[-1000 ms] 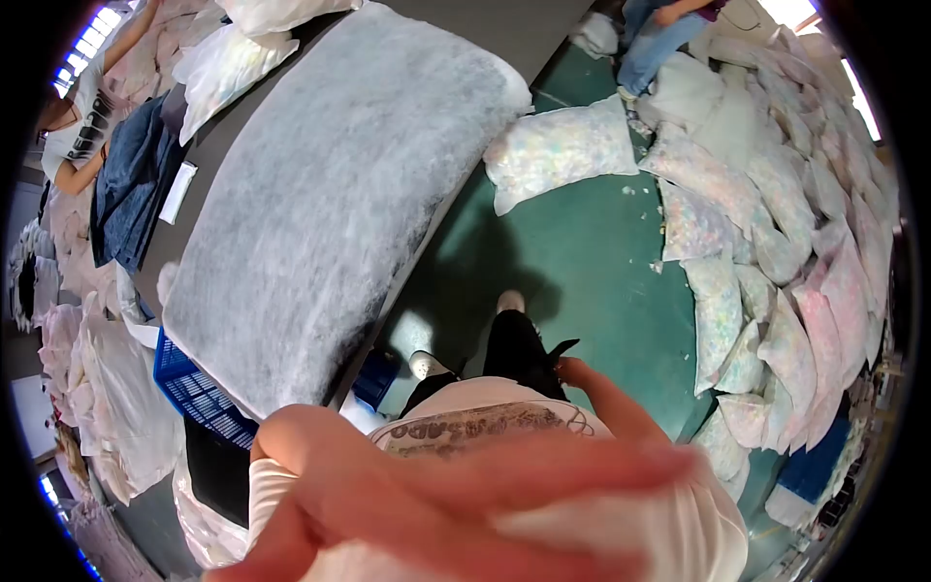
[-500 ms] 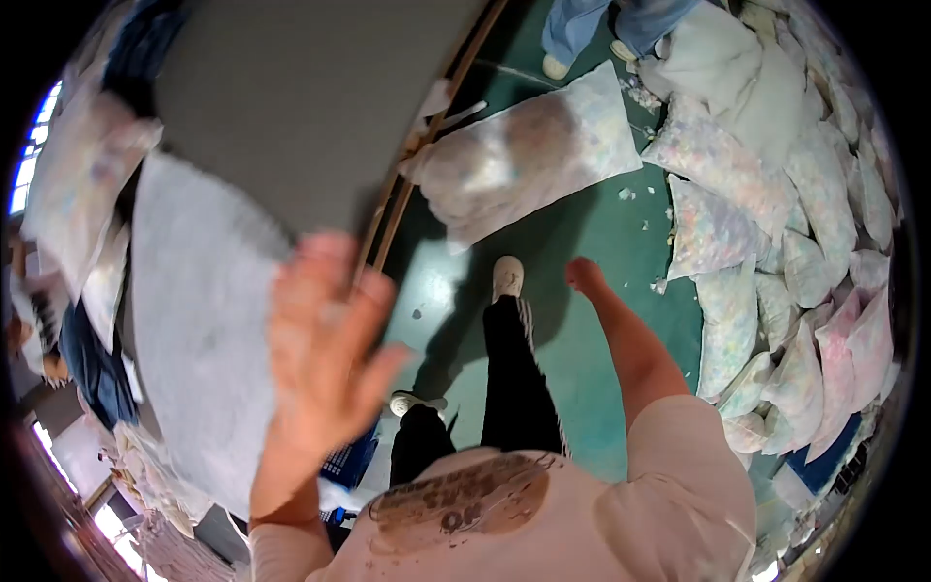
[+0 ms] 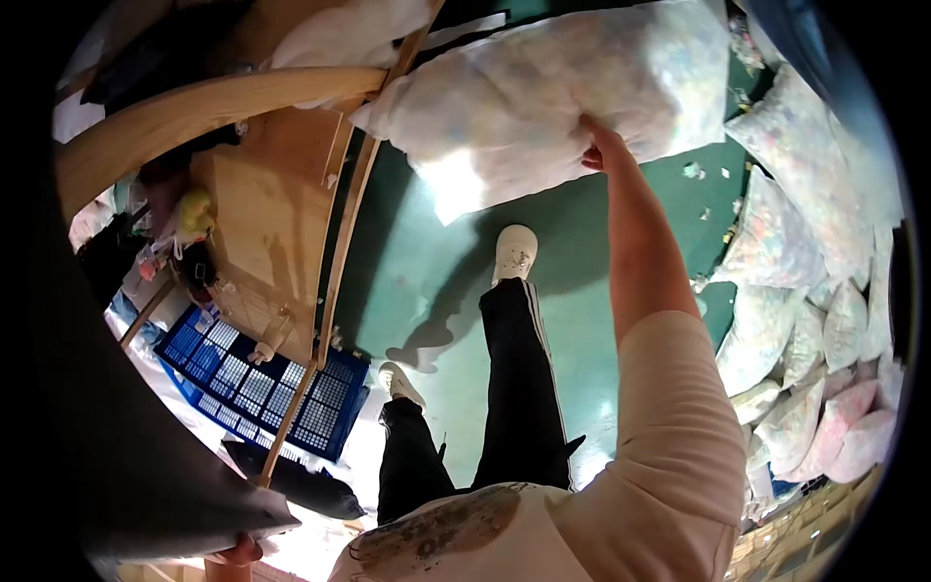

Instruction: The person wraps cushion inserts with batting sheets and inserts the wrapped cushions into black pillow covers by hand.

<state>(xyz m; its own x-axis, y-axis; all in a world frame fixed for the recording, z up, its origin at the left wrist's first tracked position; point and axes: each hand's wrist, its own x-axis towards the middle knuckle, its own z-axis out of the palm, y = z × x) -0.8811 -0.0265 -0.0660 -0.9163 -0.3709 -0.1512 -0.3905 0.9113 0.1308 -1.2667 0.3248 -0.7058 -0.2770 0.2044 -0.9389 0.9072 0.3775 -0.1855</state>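
At the lower left edge, my left hand shows only in part, its fingers wrapped at the edge of a dark grey panel with a pointed corner. Most of that panel fades into shadow. My right arm reaches forward, and my right hand has its index finger stretched out and the other fingers curled. It overlaps a big, stuffed, whitish translucent bag with pale coloured bits inside. Whether the fingertip presses on the bag, I cannot tell.
A wooden frame with a plywood panel stands on the left, near a blue plastic crate. Filled bags are piled along the right. Small scraps lie on the green floor. Blue clothing shows at top right.
My left hand has gone from mid-view to the lower left edge. My right hand has moved forward to the bag, which looks larger. The grey surface no longer covers the wooden frame.
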